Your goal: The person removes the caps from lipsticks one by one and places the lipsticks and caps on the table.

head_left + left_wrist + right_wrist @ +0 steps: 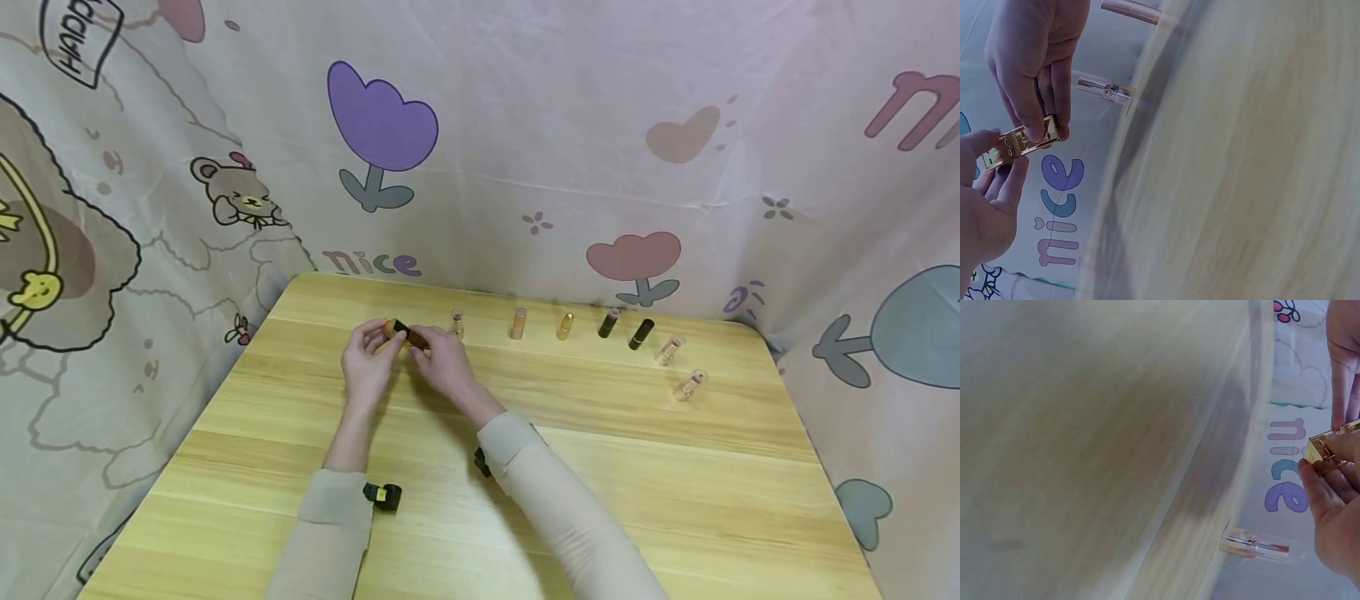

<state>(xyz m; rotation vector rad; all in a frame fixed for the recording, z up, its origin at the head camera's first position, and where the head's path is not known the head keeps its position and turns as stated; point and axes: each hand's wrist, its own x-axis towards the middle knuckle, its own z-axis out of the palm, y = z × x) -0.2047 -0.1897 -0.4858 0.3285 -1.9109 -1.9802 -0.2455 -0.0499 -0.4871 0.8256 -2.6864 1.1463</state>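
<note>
Both hands hold a gold, square-sided lipstick tube (1015, 149) raised over the far left part of the table. My left hand (365, 360) pinches one end between thumb and fingers. The opposite end is pinched by my right hand (447, 360); its fingers cover part of the case. In the right wrist view the shiny gold end of the tube (1315, 452) shows beside the right thumb. A clear-capped lipstick (1107, 91) stands upright on the table just beyond the right hand.
Along the back edge stand a rose-gold lipstick (518, 323), a gold bullet-shaped one (565, 326) and two black ones, one black lipstick (641, 334) among them. Farther right are two clear-capped pink tubes, the nearer pink tube (690, 385) included. A printed cloth (495, 125) hangs behind the wooden table (600, 467).
</note>
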